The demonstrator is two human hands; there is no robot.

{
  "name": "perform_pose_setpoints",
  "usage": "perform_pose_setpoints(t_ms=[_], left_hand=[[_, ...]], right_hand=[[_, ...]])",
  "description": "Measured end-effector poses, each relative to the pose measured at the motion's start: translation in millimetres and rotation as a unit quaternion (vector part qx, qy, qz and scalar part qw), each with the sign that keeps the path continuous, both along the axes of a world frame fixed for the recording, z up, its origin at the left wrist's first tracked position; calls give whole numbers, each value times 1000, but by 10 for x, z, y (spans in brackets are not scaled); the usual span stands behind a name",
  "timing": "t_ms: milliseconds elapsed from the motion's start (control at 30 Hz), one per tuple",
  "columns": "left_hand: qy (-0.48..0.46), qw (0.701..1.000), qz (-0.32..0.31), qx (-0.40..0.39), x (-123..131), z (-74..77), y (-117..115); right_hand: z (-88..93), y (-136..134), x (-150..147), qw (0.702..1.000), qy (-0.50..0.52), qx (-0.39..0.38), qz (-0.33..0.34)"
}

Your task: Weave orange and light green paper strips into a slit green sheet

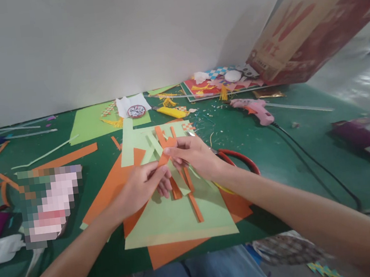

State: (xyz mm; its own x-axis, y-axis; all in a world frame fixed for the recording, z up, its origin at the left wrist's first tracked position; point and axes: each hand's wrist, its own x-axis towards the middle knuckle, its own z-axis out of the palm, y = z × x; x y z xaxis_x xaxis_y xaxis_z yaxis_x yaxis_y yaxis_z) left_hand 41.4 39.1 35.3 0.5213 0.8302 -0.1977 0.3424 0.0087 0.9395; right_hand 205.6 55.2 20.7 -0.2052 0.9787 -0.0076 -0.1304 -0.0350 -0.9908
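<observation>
Above the middle of the paper pile, my left hand (pixel 148 182) and my right hand (pixel 196 153) pinch an orange paper strip (pixel 164 159) between them. Its lower left end is in my left fingers, and my right fingers press on its upper part. Around and under my hands lie more orange strips (pixel 196 208) and pale green strips (pixel 154 143), some crossing each other. Beneath them is a pale green sheet (pixel 182 222), which rests over orange sheets (pixel 108 190). Scissors with red handles (pixel 250 159) lie just past my right wrist, partly hidden by my forearm.
A pink glue gun (pixel 257 109) with a black cord lies at right, near a purple device (pixel 367 141). Farther back are a yellow-handled cutter (pixel 172 111), a round patterned piece (pixel 136 111) and yellow tassels (pixel 169 102). A cardboard box (pixel 312 24) stands back right; a blurred phone-like object (pixel 53 204) lies left.
</observation>
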Motion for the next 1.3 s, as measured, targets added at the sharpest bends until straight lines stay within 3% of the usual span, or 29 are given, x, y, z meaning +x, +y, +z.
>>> perform_pose_setpoints(t_ms=[567, 833, 1300], left_hand=[[15, 1000, -24, -8, 5, 41, -10], [15, 1000, -13, -2, 16, 54, -1], [18, 999, -33, -14, 9, 39, 0]], right_hand=[[-2, -1, 0, 1000, 1, -4, -10], [-8, 5, -3, 998, -36, -25, 54], [-46, -6, -22, 1000, 16, 2, 9]])
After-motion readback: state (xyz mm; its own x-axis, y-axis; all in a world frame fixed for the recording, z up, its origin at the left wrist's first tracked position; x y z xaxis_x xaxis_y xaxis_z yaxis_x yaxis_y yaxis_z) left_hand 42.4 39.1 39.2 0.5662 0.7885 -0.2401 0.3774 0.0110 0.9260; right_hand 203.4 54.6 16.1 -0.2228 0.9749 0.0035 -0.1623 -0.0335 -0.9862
